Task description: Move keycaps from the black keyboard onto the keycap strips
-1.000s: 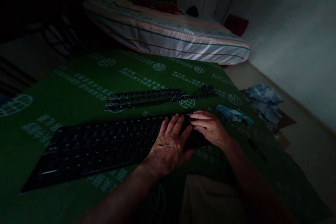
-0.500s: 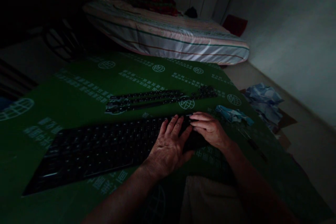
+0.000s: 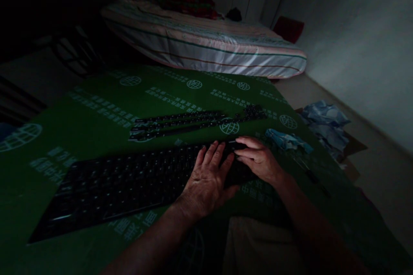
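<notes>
A black keyboard (image 3: 129, 180) lies at a slant on the green printed table cover (image 3: 97, 133). My left hand (image 3: 206, 180) rests palm down over its right part, fingers stretched out and a little apart. At the keyboard's far right corner my right hand (image 3: 256, 159) has its fingers bent in a pinch; whatever is between the fingertips is too dark and small to make out. Beyond the keyboard lie rows of loose black keycaps (image 3: 174, 122), with a heap of keycaps (image 3: 254, 111) at their right end. My hands hide part of the keyboard's right side.
Right of my right hand lie a crumpled blue cloth or wrapper (image 3: 287, 141) and a thin dark-handled tool, perhaps a screwdriver (image 3: 311, 176). A bed with a striped sheet (image 3: 226, 58) stands behind the table. Crumpled blue-white material (image 3: 325, 116) lies off the table's right edge.
My right index finger has shifted slightly, with a wider gap to the finger below it. My left hand stays almost in place on the keyboard.
</notes>
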Demonstrator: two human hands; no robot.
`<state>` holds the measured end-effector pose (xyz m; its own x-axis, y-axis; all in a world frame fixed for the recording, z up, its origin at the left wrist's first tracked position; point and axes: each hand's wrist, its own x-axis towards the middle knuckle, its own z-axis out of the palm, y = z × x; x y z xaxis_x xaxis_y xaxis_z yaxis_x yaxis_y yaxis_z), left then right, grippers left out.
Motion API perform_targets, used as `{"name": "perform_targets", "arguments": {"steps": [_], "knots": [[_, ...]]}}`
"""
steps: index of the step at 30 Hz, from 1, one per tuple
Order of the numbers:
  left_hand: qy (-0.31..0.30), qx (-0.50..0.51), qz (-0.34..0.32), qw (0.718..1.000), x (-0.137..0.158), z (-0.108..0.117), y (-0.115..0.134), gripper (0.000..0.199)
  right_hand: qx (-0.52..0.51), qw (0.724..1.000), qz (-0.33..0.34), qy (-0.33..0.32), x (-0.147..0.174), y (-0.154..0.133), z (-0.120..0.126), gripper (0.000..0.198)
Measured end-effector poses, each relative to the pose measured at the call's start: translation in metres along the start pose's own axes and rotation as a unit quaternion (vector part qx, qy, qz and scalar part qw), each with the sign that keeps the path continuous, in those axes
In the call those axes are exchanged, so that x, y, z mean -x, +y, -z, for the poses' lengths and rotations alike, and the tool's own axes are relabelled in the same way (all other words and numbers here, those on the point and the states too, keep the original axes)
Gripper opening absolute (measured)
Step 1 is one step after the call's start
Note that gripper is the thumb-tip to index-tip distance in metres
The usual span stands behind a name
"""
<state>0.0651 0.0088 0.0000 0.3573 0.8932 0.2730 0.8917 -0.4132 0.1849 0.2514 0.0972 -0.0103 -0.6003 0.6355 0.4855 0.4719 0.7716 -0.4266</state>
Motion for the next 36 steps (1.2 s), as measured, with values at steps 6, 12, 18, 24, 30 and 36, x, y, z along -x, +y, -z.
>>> {"name": "perform_targets", "arguments": {"steps": [6, 12, 18, 24, 30, 36], "knots": [[-0.002, -0.002, 0.0, 1.0, -0.0001, 0.0008, -0.0002, 0.07, 0.017, 1.0, 0.001, 0.007, -0.0001, 0.0, 0.0002, 0.018], [-0.01, 0.0, 0.002, 1.0, -0.0006, 0.0007, -0.0004, 0.07, 0.05, 0.999, 0.009, 0.014, -0.0007, -0.0052, 0.0018, 0.01], [-0.011, -0.005, 0.002, 1.0, -0.0007, 0.0009, -0.0003, 0.072, 0.061, 0.998, 0.009, 0.021, -0.0014, -0.0081, 0.0018, 0.008], [-0.009, 0.0, 0.0, 1.0, -0.0004, 0.001, -0.0003, 0.07, 0.01, 1.0, 0.002, 0.02, -0.0023, -0.0051, 0.0007, 0.009], [-0.003, 0.003, 0.0, 1.0, -0.0004, 0.0005, -0.0007, 0.068, -0.025, 1.0, 0.013, 0.002, -0.0059, -0.0007, 0.0034, 0.012], [-0.008, 0.003, 0.001, 1.0, -0.0005, 0.0015, -0.0004, 0.066, 0.019, 0.999, 0.033, -0.017, -0.006, -0.0014, 0.0046, 0.012]]}}
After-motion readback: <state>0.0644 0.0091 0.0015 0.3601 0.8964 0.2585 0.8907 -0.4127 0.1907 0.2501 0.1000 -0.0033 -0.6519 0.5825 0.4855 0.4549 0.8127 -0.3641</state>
